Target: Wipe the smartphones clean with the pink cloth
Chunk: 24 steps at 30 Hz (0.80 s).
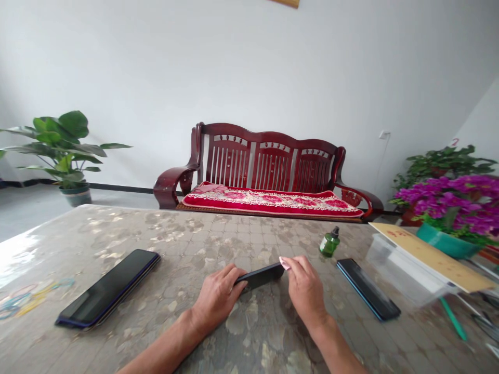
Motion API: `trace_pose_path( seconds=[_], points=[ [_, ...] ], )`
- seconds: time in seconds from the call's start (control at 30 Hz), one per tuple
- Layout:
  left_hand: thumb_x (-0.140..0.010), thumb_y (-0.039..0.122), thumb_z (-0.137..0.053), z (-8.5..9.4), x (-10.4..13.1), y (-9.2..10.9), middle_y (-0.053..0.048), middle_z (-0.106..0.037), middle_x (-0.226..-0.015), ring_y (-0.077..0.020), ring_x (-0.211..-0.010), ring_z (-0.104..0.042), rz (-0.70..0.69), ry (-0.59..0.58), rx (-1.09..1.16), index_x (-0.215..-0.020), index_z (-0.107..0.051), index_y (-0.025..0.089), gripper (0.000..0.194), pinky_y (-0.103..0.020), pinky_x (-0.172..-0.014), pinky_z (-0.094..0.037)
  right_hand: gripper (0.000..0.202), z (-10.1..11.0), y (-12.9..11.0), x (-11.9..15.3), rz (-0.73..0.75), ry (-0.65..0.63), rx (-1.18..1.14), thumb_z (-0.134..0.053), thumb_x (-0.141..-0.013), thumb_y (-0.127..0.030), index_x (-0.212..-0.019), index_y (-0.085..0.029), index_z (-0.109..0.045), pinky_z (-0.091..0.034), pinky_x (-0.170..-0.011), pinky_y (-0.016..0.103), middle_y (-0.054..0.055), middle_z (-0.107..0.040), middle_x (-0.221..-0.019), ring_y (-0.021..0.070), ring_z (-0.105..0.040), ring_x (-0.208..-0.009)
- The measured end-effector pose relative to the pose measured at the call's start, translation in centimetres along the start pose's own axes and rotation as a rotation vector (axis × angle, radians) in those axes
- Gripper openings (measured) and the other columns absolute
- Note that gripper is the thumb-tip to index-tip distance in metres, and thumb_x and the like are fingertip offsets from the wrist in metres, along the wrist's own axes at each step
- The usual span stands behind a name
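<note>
Your left hand (218, 293) is clasping the phone (260, 277), apparently steadying it; your right hand (309, 292) is pinching pale cloth (284, 263) by its corner.

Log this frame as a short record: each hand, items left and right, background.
left hand: grips one end of a dark phone-like device
right hand: pinches a small pale piece at its other end
items left: large dark tablet-like device, colored bands
items right: green bottle, another phone-like device, clear plastic box, purple flowers
surface: patterned table
background: wooden bench, potted plant
</note>
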<state>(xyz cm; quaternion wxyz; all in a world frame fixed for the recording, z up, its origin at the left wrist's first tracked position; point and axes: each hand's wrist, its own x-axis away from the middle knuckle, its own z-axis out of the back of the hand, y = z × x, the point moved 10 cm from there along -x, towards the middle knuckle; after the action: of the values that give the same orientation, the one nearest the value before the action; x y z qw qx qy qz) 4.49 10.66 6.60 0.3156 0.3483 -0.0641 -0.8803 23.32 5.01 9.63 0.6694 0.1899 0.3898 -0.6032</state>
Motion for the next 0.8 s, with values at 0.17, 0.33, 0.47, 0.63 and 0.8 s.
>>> trace_pose_path(
  seconds=[0.17,0.33,0.47,0.63,0.8],
  points=[
    [-0.095,0.025,-0.049,0.1,0.1,0.2,-0.001,-0.064,-0.082,-0.0166,-0.07,-0.065,-0.007,0.003,-0.006,-0.095,-0.061,0.023,0.012,-0.024,-0.064,-0.048,0.028,-0.1,-0.8,0.3,0.015,-0.009,-0.039,-0.043,-0.094,-0.012,-0.106,-0.021,-0.066,-0.049,-0.076,0.026,0.005,-0.062,-0.089,0.0162,-0.062,-0.083],
    [-0.095,0.025,-0.05,0.1,0.0,0.0,0.0,-0.063,-0.082,-0.0159,-0.071,-0.064,0.003,0.003,0.016,-0.095,-0.061,0.023,0.012,-0.024,-0.064,-0.048,0.026,-0.5,-2.0,0.3,0.049,-0.038,-0.073,-0.044,-0.095,-0.014,-0.106,-0.022,-0.066,-0.05,-0.078,0.027,0.005,-0.063,-0.089,0.0159,-0.062,-0.082],
    [-0.095,0.026,-0.05,0.0,0.0,-0.2,-0.001,-0.063,-0.082,-0.0162,-0.071,-0.065,0.012,0.004,0.018,-0.095,-0.061,0.023,0.012,-0.024,-0.065,-0.049,0.028,-0.3,-0.6,0.2,0.004,-0.014,-0.032,-0.044,-0.093,-0.011,-0.105,-0.022,-0.068,-0.05,-0.078,0.026,0.005,-0.063,-0.089,0.0162,-0.062,-0.084],
    [-0.095,0.025,-0.049,-0.2,0.0,-0.1,-0.001,-0.063,-0.083,-0.0166,-0.072,-0.064,0.021,-0.016,0.013,-0.095,-0.061,0.023,0.012,-0.025,-0.065,-0.049,0.029,-0.2,-0.2,0.2,-0.013,0.004,-0.028,-0.043,-0.093,-0.01,-0.106,-0.021,-0.067,-0.05,-0.077,0.026,0.005,-0.063,-0.089,0.0162,-0.062,-0.083],
    [-0.095,0.026,-0.049,-0.4,0.1,-0.2,-0.001,-0.063,-0.083,-0.0165,-0.072,-0.064,0.023,-0.016,0.015,-0.096,-0.061,0.023,0.012,-0.025,-0.065,-0.049,0.027,-0.3,-2.5,0.3,0.051,-0.005,-0.074,-0.044,-0.095,-0.012,-0.107,-0.022,-0.066,-0.051,-0.076,0.025,0.004,-0.063,-0.088,0.0151,-0.064,-0.081]
  ],
)
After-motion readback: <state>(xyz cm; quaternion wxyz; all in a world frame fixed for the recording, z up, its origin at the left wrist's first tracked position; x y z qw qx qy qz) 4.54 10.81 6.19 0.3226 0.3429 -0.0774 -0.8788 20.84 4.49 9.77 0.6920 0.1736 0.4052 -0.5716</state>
